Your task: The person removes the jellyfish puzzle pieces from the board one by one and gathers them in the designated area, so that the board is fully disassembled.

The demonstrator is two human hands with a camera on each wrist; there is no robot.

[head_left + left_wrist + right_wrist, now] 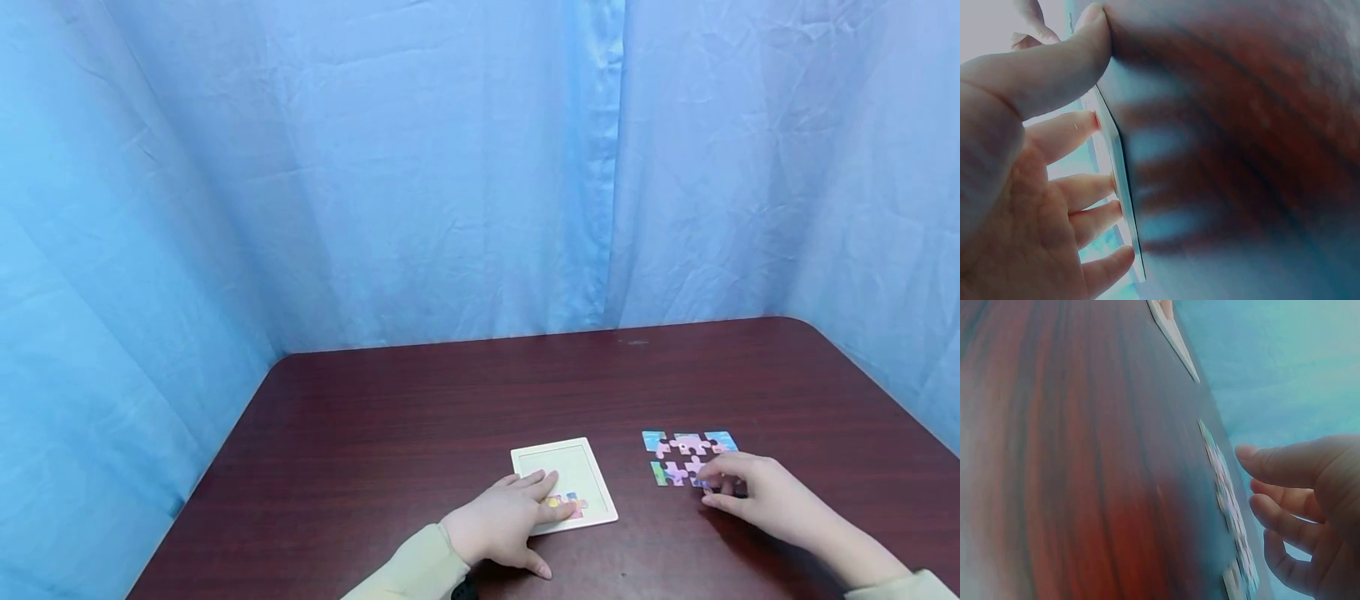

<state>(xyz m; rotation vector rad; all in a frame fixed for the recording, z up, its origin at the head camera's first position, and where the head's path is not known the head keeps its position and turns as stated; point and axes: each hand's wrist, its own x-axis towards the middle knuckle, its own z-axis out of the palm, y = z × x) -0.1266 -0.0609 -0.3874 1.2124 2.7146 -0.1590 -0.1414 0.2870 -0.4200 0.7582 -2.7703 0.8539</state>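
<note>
My left hand (501, 518) lies with spread, straight fingers across a cream puzzle tray (597, 477). Its fingertips press on the tray, while the thumb rests on the table beside the near edge. Some joined puzzle pieces (575, 506) in pink, yellow and blue lie in the tray's lower part, partly hidden by the fingers. On the right, my right hand (767, 497) hovers over the near right corner of a group of loose jigsaw pieces (687, 444). In the right wrist view, its thumb (1275, 464) and loosely bent fingers stand apart with nothing between them.
The dark red-brown table (390, 433) has wood grain and rounded far corners. Blue curtains (450, 183) hang behind it and along both sides. A black band (465, 589) shows at my left wrist. The loose pieces lie to the right of the tray.
</note>
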